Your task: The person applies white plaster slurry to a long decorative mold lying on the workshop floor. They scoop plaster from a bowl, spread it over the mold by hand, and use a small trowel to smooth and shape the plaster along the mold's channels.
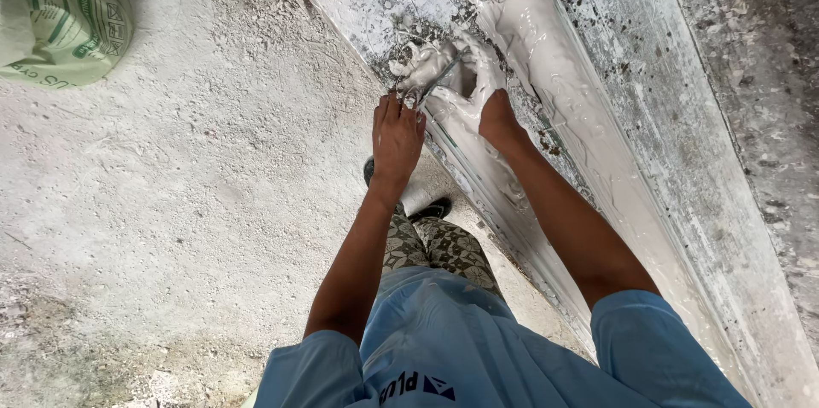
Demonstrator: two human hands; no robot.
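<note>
My left hand (397, 137) grips a metal scraper (437, 82) at the near end of a long mould (597, 161) filled with wet white plaster. My right hand (478, 88), coated in white plaster, presses into the plaster heap right beside the scraper blade. A thick ridge of smooth wet plaster (546, 50) runs along the mould away from both hands. Lumps of plaster (422, 63) pile up around the blade.
The mould lies on a long plaster-spattered workbench (725, 118). A white and green sack (64, 28) lies on the dusty concrete floor (171, 203) at the upper left. My patterned trousers and dark shoes (431, 208) stand beside the bench edge.
</note>
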